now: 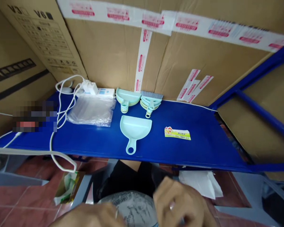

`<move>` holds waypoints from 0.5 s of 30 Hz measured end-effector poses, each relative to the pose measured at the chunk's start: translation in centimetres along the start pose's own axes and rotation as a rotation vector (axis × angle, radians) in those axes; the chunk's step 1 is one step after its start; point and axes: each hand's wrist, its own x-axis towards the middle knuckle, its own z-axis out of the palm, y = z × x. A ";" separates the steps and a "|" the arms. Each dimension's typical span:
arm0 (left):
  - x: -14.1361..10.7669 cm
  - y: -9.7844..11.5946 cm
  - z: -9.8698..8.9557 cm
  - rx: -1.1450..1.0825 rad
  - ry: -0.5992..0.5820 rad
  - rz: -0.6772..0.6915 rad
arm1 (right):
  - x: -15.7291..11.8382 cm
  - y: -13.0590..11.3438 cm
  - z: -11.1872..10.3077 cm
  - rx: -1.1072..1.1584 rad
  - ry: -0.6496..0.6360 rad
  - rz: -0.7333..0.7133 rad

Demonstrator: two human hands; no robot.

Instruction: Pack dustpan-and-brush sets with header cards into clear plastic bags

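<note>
Both hands are low in the view, in front of my body and below the blue table's front edge. My left hand (92, 216) is blurred and cut off by the bottom edge. My right hand (180, 203) has its fingers curled; whatever may be in them cannot be made out. A mint-green dustpan (135, 127) lies alone on the blue table (85, 142), its ring handle towards me. Behind it sit a stack of dustpans (128, 97) and a stack topped by a grey-bristled brush (151, 96). A yellow-green label (177, 133) lies to the right.
Clear plastic bags (91, 111) lie at the left beside tangled white cables (59, 107) and a power strip (106, 92). Cardboard (109, 53) walls stand behind. A blue metal frame (255, 74) rises at the right. A white bag (200, 183) hangs below the table.
</note>
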 end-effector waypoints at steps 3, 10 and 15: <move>3.3 -1.2 -0.9 0.329 0.391 -0.010 | 4.9 -0.8 -5.5 -0.547 0.278 0.380; 7.2 -6.0 -3.0 0.964 0.546 -0.035 | 18.9 8.6 -17.0 -1.214 0.349 0.715; 5.9 -6.8 -2.6 0.924 0.681 0.053 | 21.8 11.4 -18.6 -1.221 0.211 0.851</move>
